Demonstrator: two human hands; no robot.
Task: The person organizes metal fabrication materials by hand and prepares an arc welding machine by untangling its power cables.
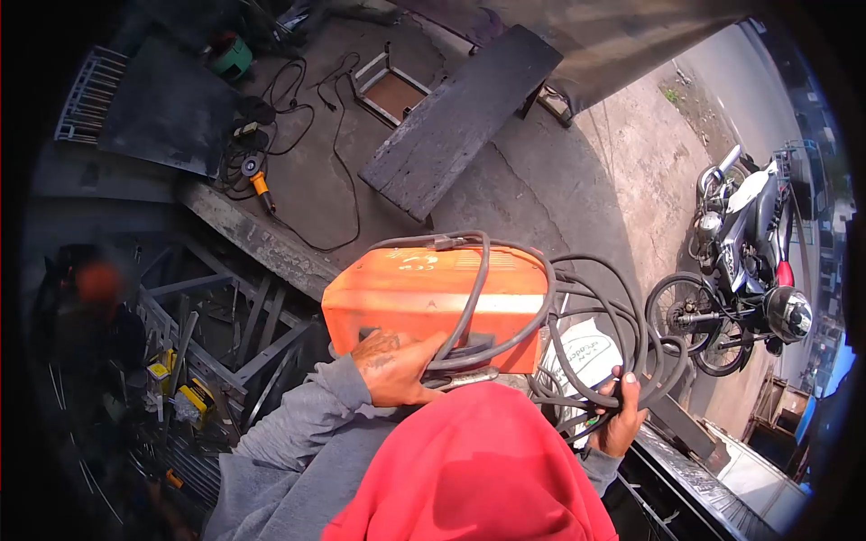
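Observation:
An orange welding machine [406, 311] with a rounded casing sits in front of me, tilted in view. Thick black cable [470, 316] loops over its top and down its near side. My left hand [394, 367] is at the near side of the casing, its fingers and thumb closed around the end of a cable loop. To the right of the machine, my right hand [619, 415] grips several coils of the same kind of cable [622, 311]. White paper with handwriting [586, 356] shows behind those coils. Red cloth [478, 469] hides the area below.
A dark wooden bench [465, 117] stands beyond the machine. An angle grinder [260, 185] and its cord lie on the concrete floor at left. Metal frames [225, 307] and yellow boxes [192, 397] are at lower left. A motorcycle [731, 252] stands at right.

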